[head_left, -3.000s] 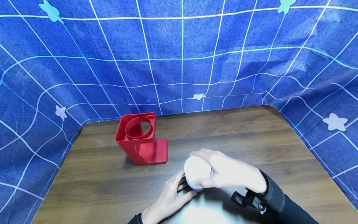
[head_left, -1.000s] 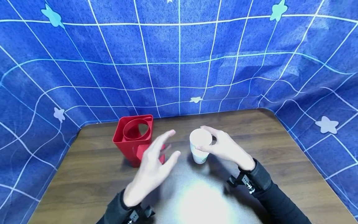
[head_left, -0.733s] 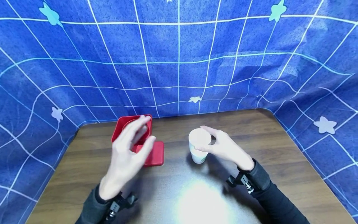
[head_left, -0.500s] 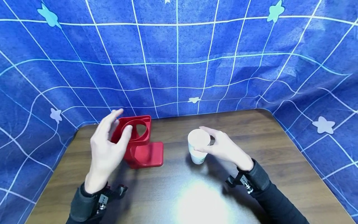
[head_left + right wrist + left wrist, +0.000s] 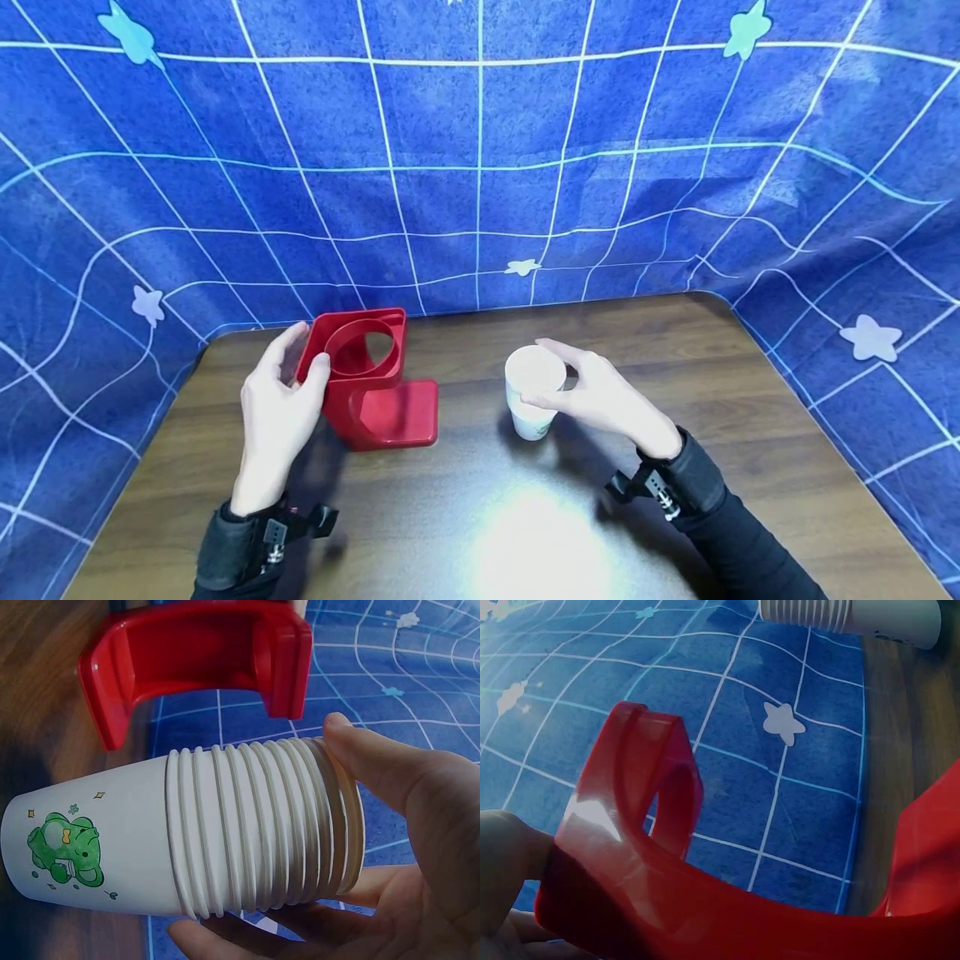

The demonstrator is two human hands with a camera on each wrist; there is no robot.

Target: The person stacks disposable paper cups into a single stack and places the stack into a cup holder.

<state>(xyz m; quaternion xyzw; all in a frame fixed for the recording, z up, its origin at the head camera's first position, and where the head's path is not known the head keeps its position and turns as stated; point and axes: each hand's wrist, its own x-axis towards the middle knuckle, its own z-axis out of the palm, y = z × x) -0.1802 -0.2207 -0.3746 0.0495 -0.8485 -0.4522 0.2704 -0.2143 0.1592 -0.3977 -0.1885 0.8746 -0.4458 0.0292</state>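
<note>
Gripping the stack of paper cups (image 5: 534, 402) near its rim is the right hand (image 5: 603, 398), thumb and fingers curled round the top, so it's a proper wrap and not just a touch; the stack stands upright on the wooden table (image 5: 750, 417), and the wrist view shows it's lots of cups nested together (image 5: 247, 832), with a little green cartoon animal (image 5: 67, 847) printed on the outermost one; the right thumb (image 5: 390, 769) sits on the rims there, with the other fingers underneath. Over on the other side the left hand (image 5: 279, 398) has hold of the red plastic holder (image 5: 367, 379), thumb pressed on the near left corner of its upper part and fingers round the far side of that corner, so it's pinching the wall; the left wrist view is mostly a close-up of red plastic (image 5: 705, 892) with a bit of thumb (image 5: 506, 859) against it. That holder stands just left of the cups, apart from them, with a round ring opening up top and a flat foot sticking out toward the cups; both sleeves are dark and each wrist has a small strapped device; behind and round the table hangs a blue cloth (image 5: 480, 150) with a pale grid and little stars.
</note>
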